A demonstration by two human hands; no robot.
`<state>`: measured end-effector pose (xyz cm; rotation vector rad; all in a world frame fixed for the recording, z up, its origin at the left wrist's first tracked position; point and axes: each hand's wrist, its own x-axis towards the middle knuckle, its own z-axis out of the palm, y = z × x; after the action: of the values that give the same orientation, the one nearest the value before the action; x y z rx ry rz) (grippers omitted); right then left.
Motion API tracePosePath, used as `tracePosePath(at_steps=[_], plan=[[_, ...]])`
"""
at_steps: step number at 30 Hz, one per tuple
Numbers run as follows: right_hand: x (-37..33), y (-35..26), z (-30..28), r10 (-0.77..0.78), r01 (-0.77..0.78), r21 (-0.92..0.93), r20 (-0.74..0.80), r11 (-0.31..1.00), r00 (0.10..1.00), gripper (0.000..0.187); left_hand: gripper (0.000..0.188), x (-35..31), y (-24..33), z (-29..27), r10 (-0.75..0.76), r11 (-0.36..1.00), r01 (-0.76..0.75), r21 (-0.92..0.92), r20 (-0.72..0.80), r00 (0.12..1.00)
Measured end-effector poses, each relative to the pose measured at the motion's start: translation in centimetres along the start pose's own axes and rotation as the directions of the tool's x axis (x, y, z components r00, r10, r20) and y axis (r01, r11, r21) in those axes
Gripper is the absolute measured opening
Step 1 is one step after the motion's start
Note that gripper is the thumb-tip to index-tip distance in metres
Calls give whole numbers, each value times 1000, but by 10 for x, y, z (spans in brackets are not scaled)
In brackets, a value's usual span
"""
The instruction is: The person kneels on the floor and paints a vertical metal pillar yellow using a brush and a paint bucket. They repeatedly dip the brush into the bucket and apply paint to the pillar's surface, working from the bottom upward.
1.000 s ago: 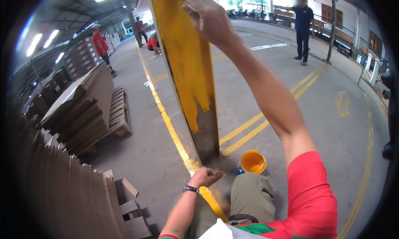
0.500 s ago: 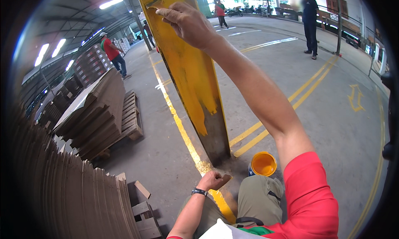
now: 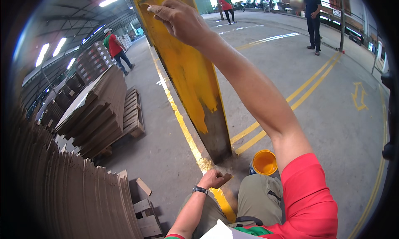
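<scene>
A steel column (image 3: 183, 72) stands in front of me, wet with uneven yellow paint, its foot bare and dark. My right hand (image 3: 178, 20) is raised to its upper part, fingers pinched on a thin, paint-coloured tool whose edge meets the painted face. The hand mostly hides this tool, and its kind is unclear. Low down near my knees, my left hand (image 3: 212, 179) is closed on a small brown cardboard piece (image 3: 224, 179). To the right of the column's foot, a round paint bucket (image 3: 264, 162) with yellow-orange paint sits on the floor by my knee.
Stacked cardboard sheets (image 3: 83, 197) rise at the near left; another stack (image 3: 97, 110) lies on a wooden pallet (image 3: 134, 114). Yellow lines (image 3: 291, 99) mark the concrete floor. People stand or walk farther off: one at left (image 3: 116, 50), one in dark clothes (image 3: 313, 23), one behind (image 3: 226, 6).
My right hand has shifted slightly left and up along the column's upper part. My left hand stays nearly in place. The people in the background have changed position.
</scene>
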<state>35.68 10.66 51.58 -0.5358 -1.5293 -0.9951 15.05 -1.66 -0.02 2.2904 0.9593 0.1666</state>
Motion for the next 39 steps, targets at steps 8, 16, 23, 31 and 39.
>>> tracePosePath(at_steps=[8, 16, 23, 31, 39], plan=[[-7, 12, -20, 81, -61, 280, -63, 958, 995, 28, 34, -5, -1, -2, -54, 999, 54, 2, 24, 998], [-16, 12, -31, 528, -383, 608, -71, 695, 846, 22, 35, -17, 4, -11, -152, 986, 148, 73, 49, 987], [-18, 15, -11, 588, -429, 657, -26, 620, 808, 27, 34, -29, 9, -18, -220, 972, 209, 108, 106, 970], [-19, 16, 3, 592, -386, 718, -46, 580, 805, 26, 34, -25, 7, -17, -244, 965, 231, 120, 111, 963], [-20, 18, 13, 567, -339, 767, -39, 545, 823, 23, 32, -21, 9, -18, -271, 961, 262, 85, 121, 955]])
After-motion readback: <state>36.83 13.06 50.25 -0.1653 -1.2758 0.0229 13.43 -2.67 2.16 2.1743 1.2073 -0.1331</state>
